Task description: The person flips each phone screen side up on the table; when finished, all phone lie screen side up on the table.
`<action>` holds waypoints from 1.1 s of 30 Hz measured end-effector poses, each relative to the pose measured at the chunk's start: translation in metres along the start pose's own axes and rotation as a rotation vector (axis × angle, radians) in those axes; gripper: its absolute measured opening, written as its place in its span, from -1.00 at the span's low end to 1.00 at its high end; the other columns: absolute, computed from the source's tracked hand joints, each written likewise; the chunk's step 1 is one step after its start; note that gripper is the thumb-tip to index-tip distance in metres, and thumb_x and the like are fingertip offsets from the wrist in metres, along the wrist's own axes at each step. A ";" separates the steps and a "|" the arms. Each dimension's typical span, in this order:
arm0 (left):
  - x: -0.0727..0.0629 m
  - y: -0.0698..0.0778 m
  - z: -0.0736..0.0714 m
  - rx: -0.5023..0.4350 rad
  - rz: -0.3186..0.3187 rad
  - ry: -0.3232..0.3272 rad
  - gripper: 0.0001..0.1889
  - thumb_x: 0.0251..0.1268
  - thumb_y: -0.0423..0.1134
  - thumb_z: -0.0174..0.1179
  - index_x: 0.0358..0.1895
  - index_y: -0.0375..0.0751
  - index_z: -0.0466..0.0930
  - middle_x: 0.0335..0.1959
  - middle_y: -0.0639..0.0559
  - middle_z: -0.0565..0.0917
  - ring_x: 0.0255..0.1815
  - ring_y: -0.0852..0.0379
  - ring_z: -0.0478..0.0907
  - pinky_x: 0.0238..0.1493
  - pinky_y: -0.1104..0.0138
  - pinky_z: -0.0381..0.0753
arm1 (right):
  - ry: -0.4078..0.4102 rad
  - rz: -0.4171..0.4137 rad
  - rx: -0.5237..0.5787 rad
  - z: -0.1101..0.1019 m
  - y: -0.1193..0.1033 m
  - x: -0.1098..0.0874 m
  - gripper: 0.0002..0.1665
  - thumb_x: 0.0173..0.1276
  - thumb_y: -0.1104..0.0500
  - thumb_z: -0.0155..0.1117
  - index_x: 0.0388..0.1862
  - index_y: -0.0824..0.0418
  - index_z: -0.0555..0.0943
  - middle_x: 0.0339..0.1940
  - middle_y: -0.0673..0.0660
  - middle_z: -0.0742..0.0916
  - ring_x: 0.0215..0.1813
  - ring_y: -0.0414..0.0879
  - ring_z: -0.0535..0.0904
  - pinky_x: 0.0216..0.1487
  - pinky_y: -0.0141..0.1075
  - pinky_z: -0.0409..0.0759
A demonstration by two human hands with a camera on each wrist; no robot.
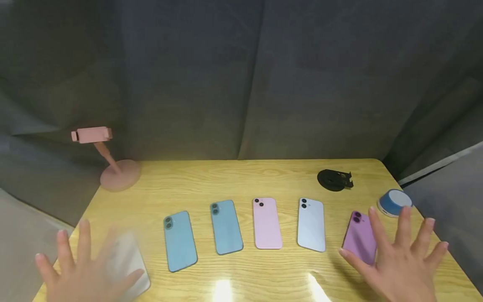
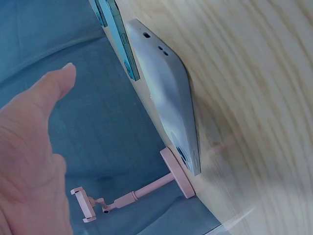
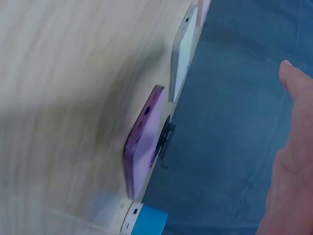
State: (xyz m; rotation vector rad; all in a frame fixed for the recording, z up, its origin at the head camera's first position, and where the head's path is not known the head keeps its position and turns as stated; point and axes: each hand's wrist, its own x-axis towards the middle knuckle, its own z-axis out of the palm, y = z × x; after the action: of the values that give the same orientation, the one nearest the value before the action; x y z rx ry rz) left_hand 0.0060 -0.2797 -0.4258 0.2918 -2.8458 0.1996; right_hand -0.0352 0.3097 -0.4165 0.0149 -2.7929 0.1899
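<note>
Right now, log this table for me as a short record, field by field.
surface: wooden table
left hand: fingers spread, above the white phone, holding nothing
right hand: fingers spread, near the purple phone, holding nothing
phones between, left to right: first blue phone, second blue phone, pink phone, pale blue phone
phone count: six, cameras up
back left: pink stand
back right: flat black stand
right side: small blue cylinder, perhaps a speaker
</note>
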 end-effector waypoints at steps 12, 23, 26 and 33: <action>0.001 0.004 0.002 -0.227 0.008 0.193 0.19 -0.32 0.69 0.07 0.52 0.18 0.20 0.64 -0.11 -0.22 0.56 -0.33 -0.32 0.37 -0.34 -0.42 | 0.253 -0.095 0.243 0.011 -0.023 0.029 0.20 0.05 -0.54 0.27 0.55 0.06 0.28 0.56 0.46 0.03 0.49 0.55 -0.35 0.20 0.57 -0.29; 0.008 0.016 -0.017 -0.471 -0.021 0.257 0.15 -0.28 0.23 0.42 0.57 0.07 0.16 0.60 -0.28 -0.07 0.53 -0.42 -0.15 0.40 -0.32 -0.26 | 0.397 -0.331 0.492 0.016 -0.097 0.057 0.03 0.27 -0.44 0.17 0.48 0.23 0.36 0.51 0.35 0.29 0.44 0.41 0.08 0.21 0.43 -0.02; 0.008 0.017 -0.023 -0.512 -0.020 0.265 0.15 -0.27 0.16 0.44 0.57 0.05 0.14 0.59 -0.30 -0.06 0.51 -0.44 -0.10 0.40 -0.33 -0.21 | 0.411 -0.376 0.572 0.018 -0.120 0.064 -0.02 0.29 -0.38 0.21 0.45 0.27 0.38 0.49 0.33 0.34 0.39 0.41 0.15 0.20 0.37 0.04; 0.005 0.017 -0.030 -0.616 -0.093 0.213 0.15 -0.27 -0.03 0.54 0.57 -0.04 0.16 0.60 -0.28 -0.08 0.47 -0.52 -0.05 0.33 -0.38 -0.04 | 0.318 -0.464 0.729 0.023 -0.178 0.074 -0.06 0.23 -0.12 0.32 0.52 0.23 0.30 0.46 0.26 0.37 0.36 0.29 0.23 0.18 0.22 0.23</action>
State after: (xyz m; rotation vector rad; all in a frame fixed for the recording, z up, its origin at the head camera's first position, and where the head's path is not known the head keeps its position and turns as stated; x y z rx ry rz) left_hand 0.0052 -0.2592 -0.3974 0.2472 -2.5177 -0.6156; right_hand -0.1069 0.1317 -0.3897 0.7233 -2.1852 0.9701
